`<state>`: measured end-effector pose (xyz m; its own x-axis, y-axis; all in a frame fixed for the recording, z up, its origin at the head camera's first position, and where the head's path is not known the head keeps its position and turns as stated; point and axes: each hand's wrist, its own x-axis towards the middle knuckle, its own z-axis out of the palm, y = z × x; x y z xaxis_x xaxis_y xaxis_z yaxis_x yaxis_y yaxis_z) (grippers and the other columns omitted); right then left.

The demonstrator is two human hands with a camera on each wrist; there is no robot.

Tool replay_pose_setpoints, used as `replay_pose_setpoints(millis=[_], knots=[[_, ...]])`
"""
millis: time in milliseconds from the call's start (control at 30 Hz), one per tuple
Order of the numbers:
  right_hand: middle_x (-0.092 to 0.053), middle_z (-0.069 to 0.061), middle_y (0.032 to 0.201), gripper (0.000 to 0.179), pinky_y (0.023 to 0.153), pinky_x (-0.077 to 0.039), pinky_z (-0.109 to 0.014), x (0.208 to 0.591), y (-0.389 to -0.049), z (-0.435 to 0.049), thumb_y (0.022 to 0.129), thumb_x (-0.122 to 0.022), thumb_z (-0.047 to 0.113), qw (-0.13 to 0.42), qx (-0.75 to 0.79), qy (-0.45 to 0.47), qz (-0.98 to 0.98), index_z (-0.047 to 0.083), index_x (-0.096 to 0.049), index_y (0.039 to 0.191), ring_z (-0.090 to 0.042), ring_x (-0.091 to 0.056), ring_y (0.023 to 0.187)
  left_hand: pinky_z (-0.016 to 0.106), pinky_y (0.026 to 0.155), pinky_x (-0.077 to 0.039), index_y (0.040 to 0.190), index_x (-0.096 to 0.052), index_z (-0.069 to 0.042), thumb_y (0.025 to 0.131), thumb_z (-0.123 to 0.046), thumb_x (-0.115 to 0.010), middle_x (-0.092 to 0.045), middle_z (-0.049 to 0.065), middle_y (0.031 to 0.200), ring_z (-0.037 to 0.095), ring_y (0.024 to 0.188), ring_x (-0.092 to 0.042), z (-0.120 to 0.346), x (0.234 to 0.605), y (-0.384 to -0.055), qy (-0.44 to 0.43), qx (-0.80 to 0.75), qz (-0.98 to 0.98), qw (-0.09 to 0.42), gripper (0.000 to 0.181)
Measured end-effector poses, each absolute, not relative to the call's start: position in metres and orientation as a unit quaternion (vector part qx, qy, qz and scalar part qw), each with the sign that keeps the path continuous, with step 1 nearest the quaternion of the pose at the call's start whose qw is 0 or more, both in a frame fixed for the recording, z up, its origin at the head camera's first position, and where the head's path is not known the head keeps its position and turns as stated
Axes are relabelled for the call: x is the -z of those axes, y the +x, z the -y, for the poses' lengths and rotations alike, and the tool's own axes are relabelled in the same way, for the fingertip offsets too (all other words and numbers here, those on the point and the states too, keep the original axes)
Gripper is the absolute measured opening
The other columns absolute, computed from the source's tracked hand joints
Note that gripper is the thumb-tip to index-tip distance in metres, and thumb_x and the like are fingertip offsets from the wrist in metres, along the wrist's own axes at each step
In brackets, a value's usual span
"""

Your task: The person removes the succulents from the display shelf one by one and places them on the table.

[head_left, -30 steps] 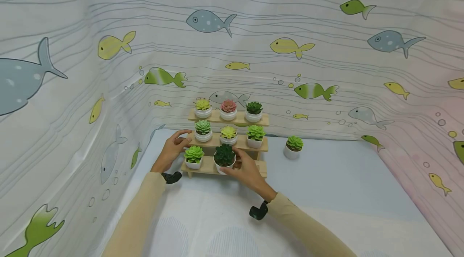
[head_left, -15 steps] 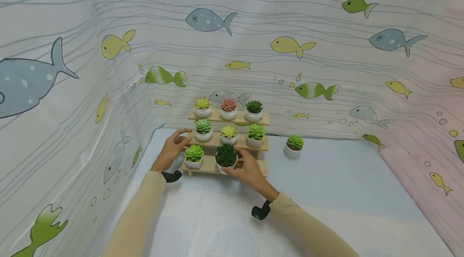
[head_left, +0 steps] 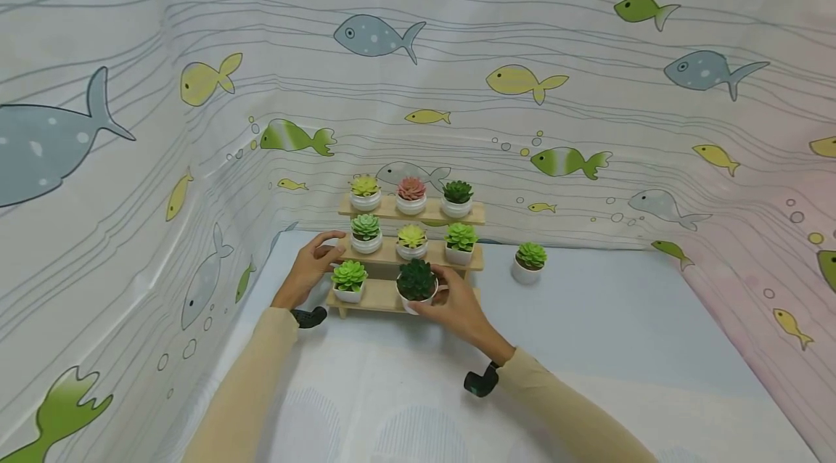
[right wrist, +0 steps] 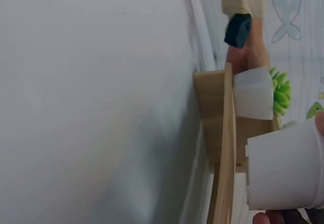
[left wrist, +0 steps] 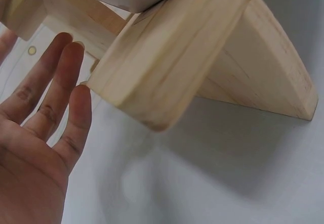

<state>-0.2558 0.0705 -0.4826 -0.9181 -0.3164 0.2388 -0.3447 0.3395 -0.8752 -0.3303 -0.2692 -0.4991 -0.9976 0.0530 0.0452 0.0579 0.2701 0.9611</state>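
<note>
from my end of the feed, i judge the step in hand to be placing the dark green succulent (head_left: 416,279) on the lower board (head_left: 382,294) of the wooden stand (head_left: 388,212). the right hand (head_left: 460,310) grips its white pot (right wrist: 283,166) from the right side, thumb in front. on the right wrist view the base seems to sit just clear of the board, so i think the next move calls for a level descent, then loosening the fingers without brushing the leaves.

the left hand (head_left: 307,271) lies at the stand's left end, fingers extended and relaxed, wrapped round nothing i can see. fingertips are right by the wood; i can't tell whether they press on it.

the plant itself is a full, dense rosette, darker than its neighbours and wider than the pot's base. the pot is smooth, round, plain white, narrowing downward, and looks roughly upright.

to its left, apart from it on the same board, stands a bright green succulent (head_left: 349,281). another potted succulent (head_left: 527,271) waits on the surface (head_left: 607,325), right of the stand.
</note>
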Motion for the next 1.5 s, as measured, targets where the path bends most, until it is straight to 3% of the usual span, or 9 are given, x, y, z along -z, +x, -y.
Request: replay_pose_setpoints(millis=[233,367,567,1033,1333,1500], knots=[[-0.062,-0.009,0.121,0.082,0.086,-0.059,-0.042,0.481,-0.256,-0.079,0.082,-0.090,0.033,0.022,-0.530,0.204,0.823,0.005,-0.050,0.147,-0.020,-0.066,0.098,0.038,0.088,-0.055,0.152,-0.050,-0.019,0.105,-0.035,-0.062,-0.064,0.021,0.129,0.027,0.109,-0.065,0.269,0.498,-0.332,-0.036,0.607,0.794,-0.005,0.051],[-0.062,-0.008,0.121,0.084,0.086,-0.059,-0.041,0.481,-0.254,-0.083,0.081,-0.091,0.034,0.026,-0.521,0.191,0.831,0.005,-0.048,0.148,-0.020,-0.066,0.098,0.036,0.088,-0.055,0.149,-0.052,-0.024,0.103,-0.042,-0.064,-0.064,0.019,0.129,0.026,0.109,-0.065,0.268,0.500,-0.331,-0.033,0.607,0.794,0.001,0.051],[-0.064,-0.010,0.119,0.085,0.088,-0.058,-0.048,0.477,-0.251,-0.088,0.081,-0.090,0.036,0.024,-0.521,0.175,0.835,0.004,-0.048,0.148,-0.025,-0.067,0.098,0.038,0.090,-0.055,0.146,-0.054,-0.028,0.098,-0.052,-0.066,-0.066,0.016,0.128,0.027,0.111,-0.065,0.269,0.505,-0.332,-0.037,0.605,0.795,0.014,0.055],[-0.062,-0.012,0.123,0.087,0.089,-0.057,-0.045,0.472,-0.247,-0.112,0.083,-0.088,0.036,0.039,-0.507,0.148,0.848,0.001,-0.045,0.151,-0.027,-0.066,0.103,0.040,0.090,-0.055,0.146,-0.054,-0.028,0.098,-0.053,-0.066,-0.065,0.015,0.129,0.028,0.112,-0.065,0.268,0.502,-0.330,-0.045,0.607,0.793,0.013,0.055],[-0.059,-0.011,0.130,0.085,0.092,-0.056,-0.044,0.471,-0.247,-0.127,0.084,-0.088,0.038,0.051,-0.514,0.150,0.843,0.006,-0.046,0.150,-0.026,-0.062,0.110,0.039,0.090,-0.054,0.151,-0.051,-0.021,0.103,-0.039,-0.065,-0.064,0.018,0.131,0.024,0.110,-0.065,0.267,0.493,-0.325,-0.044,0.618,0.785,-0.006,0.053],[-0.058,-0.011,0.131,0.085,0.095,-0.054,-0.051,0.470,-0.247,-0.135,0.082,-0.089,0.037,0.051,-0.521,0.148,0.839,0.006,-0.047,0.149,-0.027,-0.058,0.116,0.039,0.090,-0.055,0.150,-0.051,-0.016,0.105,-0.032,-0.064,-0.064,0.018,0.129,0.024,0.109,-0.066,0.263,0.475,-0.314,-0.042,0.617,0.786,-0.016,0.050]])
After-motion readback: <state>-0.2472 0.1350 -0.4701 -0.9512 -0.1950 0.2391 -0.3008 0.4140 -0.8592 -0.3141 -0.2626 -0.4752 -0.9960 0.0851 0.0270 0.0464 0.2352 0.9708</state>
